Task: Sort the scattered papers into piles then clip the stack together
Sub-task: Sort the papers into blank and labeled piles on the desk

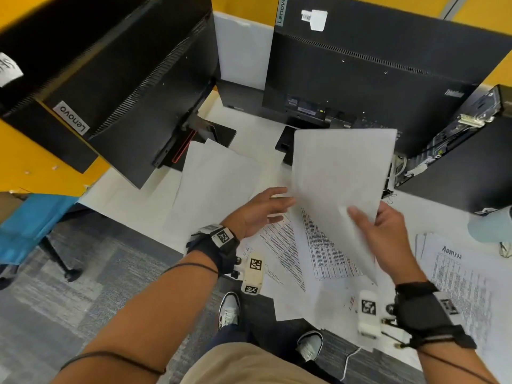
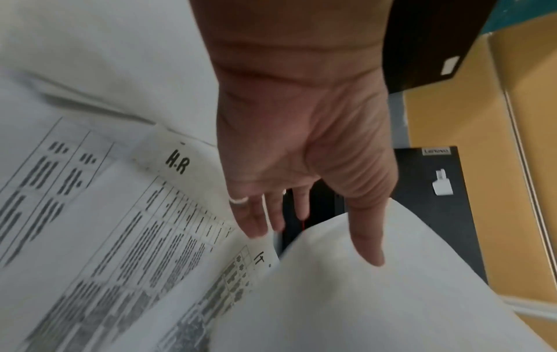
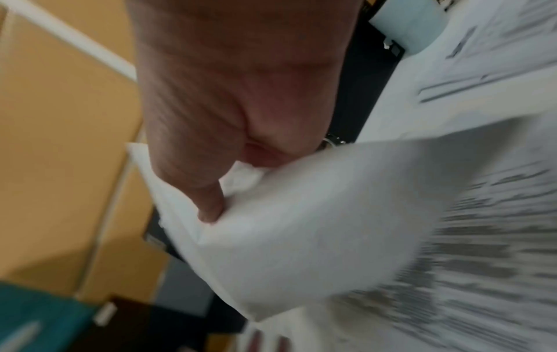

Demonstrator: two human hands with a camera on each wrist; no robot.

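Note:
My right hand [image 1: 379, 231] pinches the lower edge of a white sheet [image 1: 340, 173] and holds it up off the desk, blank side towards me. In the right wrist view the thumb [image 3: 211, 202] presses into that sheet [image 3: 316, 226]. My left hand [image 1: 263, 209] is open with straight fingers at the sheet's left edge; its thumb [image 2: 367, 238] lies against the sheet [image 2: 377, 297]. Below lie scattered printed tables [image 1: 327, 250], one headed "H-R" [image 2: 178, 164], another "IT" [image 2: 259, 257]. A separate printed pile [image 1: 457, 273] lies on the right.
Blank sheets [image 1: 216, 178] lie at the left of the white desk. Two black monitors [image 1: 124, 79] [image 1: 374, 73] and a small black computer [image 1: 471, 151] stand along the back. A pale blue cup [image 1: 493, 225] and a small clip-like object [image 1: 505, 249] sit at the right edge.

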